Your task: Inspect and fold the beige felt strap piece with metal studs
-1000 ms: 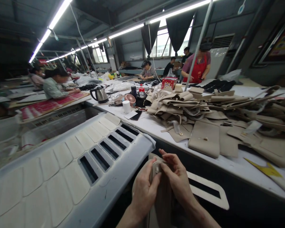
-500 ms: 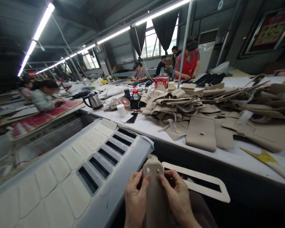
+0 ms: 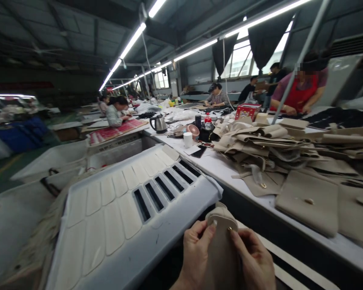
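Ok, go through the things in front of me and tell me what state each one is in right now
Beige flap piece: upright, pinched from both sides.
Left hand: thumb pressed on the piece.
Right hand: fingers at the small metal stud.
White tray: some slots filled, some open.
Beige pieces: heaped loosely on the table.

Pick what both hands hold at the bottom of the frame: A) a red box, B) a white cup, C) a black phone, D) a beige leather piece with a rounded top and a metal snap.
D: the left hand and right hand pinch the beige leather piece between them, thumbs near its rounded top.
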`<action>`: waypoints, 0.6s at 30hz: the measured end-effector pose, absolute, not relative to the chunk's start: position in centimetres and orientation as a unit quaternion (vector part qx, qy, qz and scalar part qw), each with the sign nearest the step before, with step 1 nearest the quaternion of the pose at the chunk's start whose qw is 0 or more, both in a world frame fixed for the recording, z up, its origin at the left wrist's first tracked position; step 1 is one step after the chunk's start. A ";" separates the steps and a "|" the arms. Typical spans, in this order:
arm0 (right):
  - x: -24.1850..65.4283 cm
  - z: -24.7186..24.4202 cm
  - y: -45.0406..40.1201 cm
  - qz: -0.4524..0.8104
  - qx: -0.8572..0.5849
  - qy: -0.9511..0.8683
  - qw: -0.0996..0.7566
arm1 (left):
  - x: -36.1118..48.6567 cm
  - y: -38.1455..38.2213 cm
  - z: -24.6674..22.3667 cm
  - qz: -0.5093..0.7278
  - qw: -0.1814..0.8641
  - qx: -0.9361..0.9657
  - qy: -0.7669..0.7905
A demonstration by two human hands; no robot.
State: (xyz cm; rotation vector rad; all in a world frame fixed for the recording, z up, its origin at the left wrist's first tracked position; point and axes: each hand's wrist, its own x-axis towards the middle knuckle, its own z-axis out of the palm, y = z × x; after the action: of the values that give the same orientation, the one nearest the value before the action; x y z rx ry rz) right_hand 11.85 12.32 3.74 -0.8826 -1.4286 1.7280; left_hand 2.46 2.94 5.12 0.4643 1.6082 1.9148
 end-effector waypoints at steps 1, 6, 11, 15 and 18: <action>12.0 3.9 12.4 0.661 -0.338 -0.571 0.350 | 2.6 2.8 5.5 0.715 0.275 0.184 0.616; 12.6 5.2 12.3 0.589 -0.336 -0.664 0.314 | 3.7 2.1 6.9 0.698 0.214 0.201 0.653; 11.8 6.3 11.3 0.537 -0.324 -0.693 0.355 | 4.0 1.5 6.5 0.736 0.194 0.162 0.628; 10.2 6.5 10.4 0.503 -0.247 -0.750 0.351 | 2.6 0.3 6.5 0.793 0.204 0.104 0.565; 10.1 5.2 9.2 0.478 -0.137 -0.793 0.352 | 1.1 -1.3 7.4 0.845 0.207 0.048 0.490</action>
State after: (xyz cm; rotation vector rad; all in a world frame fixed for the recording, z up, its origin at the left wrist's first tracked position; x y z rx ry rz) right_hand 10.14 9.20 5.18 -0.3539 -2.0523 1.2368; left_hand 1.11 -1.26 7.37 0.1329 1.3658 2.3546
